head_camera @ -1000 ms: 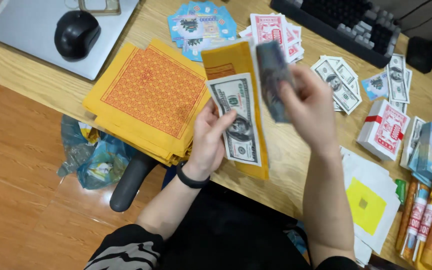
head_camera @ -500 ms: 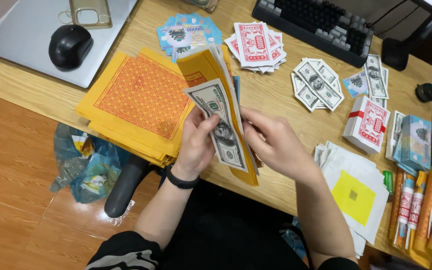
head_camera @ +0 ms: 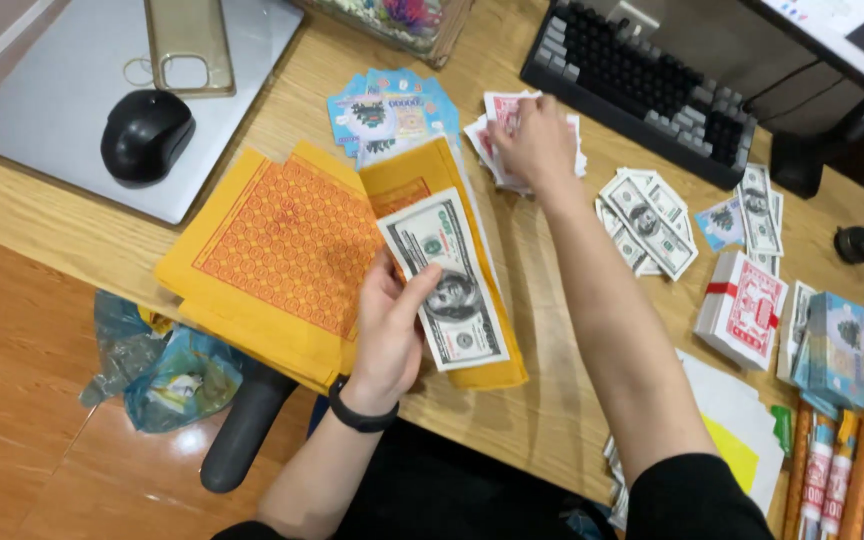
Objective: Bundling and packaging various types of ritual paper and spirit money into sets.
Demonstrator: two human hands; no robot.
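Pinching thin, floppy, slippery banknotes [head_camera: 449,285] against a yellow paper bundle [head_camera: 472,300] at desk centre with left hand [head_camera: 389,335] fingers closed, best gripped mid-edge, while reaching right hand [head_camera: 534,140] toward 12 o'clock, fingers curled on red-and-white notes [head_camera: 500,115].

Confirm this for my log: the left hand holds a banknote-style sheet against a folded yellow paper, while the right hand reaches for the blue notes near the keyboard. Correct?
Not quite. In the head view the right hand rests on the red-and-white notes, not the blue notes, which lie apart to their left. The rest holds: the left hand holds the banknote-style sheet against the folded yellow paper.
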